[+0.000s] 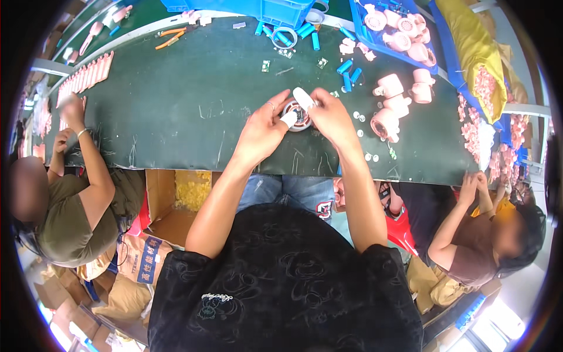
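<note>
A round fan-like part [301,120] with a pale rim and a small circuit board inside sits at the table's near middle, between my hands. My left hand [263,132] grips its left side, the white-covered thumb lying over the rim. At the part's upper right, my right hand [331,116] is closed, with the fingers bent in against a white-covered digit that points up and left. Whatever is pinched there is hidden by the fingers. Pink round housings [387,105] stand to the right of my right hand.
Blue cylindrical cells [346,67], green circuit boards [265,66] and small clear discs [359,132] lie around. Orange-handled pliers [170,38] rest far left. Blue bins [284,13] and a blue tray of pink parts [366,36] line the back. Co-workers sit on both sides.
</note>
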The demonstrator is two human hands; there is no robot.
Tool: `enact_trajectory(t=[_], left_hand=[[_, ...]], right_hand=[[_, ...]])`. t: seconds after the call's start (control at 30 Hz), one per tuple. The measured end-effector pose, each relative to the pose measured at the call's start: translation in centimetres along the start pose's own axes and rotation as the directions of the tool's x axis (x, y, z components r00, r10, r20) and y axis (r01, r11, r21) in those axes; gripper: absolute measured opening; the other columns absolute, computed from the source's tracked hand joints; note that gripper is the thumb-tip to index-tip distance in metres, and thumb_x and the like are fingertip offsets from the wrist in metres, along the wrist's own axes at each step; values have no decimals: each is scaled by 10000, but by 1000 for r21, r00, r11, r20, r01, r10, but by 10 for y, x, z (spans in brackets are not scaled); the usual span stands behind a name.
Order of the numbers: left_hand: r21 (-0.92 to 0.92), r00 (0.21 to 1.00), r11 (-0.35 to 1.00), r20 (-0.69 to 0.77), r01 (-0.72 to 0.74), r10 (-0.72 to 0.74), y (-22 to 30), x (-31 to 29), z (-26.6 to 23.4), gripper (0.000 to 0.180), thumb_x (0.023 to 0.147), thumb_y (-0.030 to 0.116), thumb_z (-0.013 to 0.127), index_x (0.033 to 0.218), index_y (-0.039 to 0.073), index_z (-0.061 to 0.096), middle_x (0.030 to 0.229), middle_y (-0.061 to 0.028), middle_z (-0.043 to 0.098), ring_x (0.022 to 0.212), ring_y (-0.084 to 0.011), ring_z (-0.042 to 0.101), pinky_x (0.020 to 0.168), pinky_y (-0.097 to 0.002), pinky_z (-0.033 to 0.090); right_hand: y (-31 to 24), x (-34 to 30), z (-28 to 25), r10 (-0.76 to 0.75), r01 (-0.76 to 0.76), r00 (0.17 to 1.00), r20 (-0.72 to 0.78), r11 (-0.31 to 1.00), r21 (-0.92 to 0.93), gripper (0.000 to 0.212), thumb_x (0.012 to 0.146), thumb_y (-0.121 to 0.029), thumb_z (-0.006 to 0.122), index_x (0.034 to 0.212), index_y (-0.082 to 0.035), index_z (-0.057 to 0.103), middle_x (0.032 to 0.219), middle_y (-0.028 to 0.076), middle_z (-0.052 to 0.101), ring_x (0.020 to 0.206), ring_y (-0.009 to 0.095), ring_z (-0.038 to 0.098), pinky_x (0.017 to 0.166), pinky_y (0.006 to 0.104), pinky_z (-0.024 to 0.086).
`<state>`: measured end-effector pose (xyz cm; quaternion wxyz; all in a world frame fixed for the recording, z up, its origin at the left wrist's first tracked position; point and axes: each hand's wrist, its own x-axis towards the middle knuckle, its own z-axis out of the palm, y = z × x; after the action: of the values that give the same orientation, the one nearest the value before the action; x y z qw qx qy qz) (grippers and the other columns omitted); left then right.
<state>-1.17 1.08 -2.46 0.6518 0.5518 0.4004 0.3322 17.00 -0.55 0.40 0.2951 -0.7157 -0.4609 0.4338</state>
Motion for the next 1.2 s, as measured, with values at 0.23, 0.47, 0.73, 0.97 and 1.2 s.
enact_trajectory(t=[0.23, 0.47, 0.73, 0.97, 1.2], left_hand=[[-85, 998, 996, -55, 29, -33, 10, -4, 9, 615, 889, -25, 534, 1488, -50, 394, 1385, -135, 613, 777, -86, 573, 721, -234, 489], [-66, 992, 993, -71, 97, -102, 14, 1, 12, 546, 903, 23, 571, 1441, -19, 485, 1300, -95, 662, 710, -72, 573, 644, -219, 475], [-68, 982, 986, -94, 155, -161, 26, 5, 10, 445, 936, 76, 579, 1368, -30, 562, 1150, -82, 719, 670, -72, 580, 634, -227, 503], [-16, 979, 995, -175, 103, -105, 20, 0, 19, 435, 935, 105, 609, 1353, -12, 581, 1154, -71, 732, 641, -64, 599, 606, -222, 519], [-134, 979, 984, -149, 119, -139, 13, 4, 14, 439, 942, 74, 574, 1373, -7, 565, 1150, -84, 717, 664, -77, 583, 629, -227, 505]], right_hand=[[-6, 12, 10, -44, 47, 998, -46, 997, 68, 158, 823, -114, 589, 917, 8, 621, 900, 160, 671, 849, 275, 653, 758, 398, 494], [13, -24, -2, -11, 7, 1000, 10, 936, 351, 374, 857, 19, 528, 1205, 5, 664, 1036, 108, 696, 932, 158, 624, 816, 287, 478], [24, -24, 13, -139, 195, 976, -167, 896, 400, 294, 879, -27, 628, 1157, 17, 713, 1055, 87, 721, 977, 157, 652, 863, 268, 495], [13, -26, 19, 58, 39, 969, -239, 923, 383, 261, 890, -139, 663, 1088, 18, 726, 926, 110, 749, 855, 157, 682, 794, 293, 511], [13, -20, 4, 11, -16, 1000, 15, 915, 403, 254, 942, -97, 629, 1165, 10, 687, 996, 63, 715, 958, 170, 653, 845, 280, 497]])
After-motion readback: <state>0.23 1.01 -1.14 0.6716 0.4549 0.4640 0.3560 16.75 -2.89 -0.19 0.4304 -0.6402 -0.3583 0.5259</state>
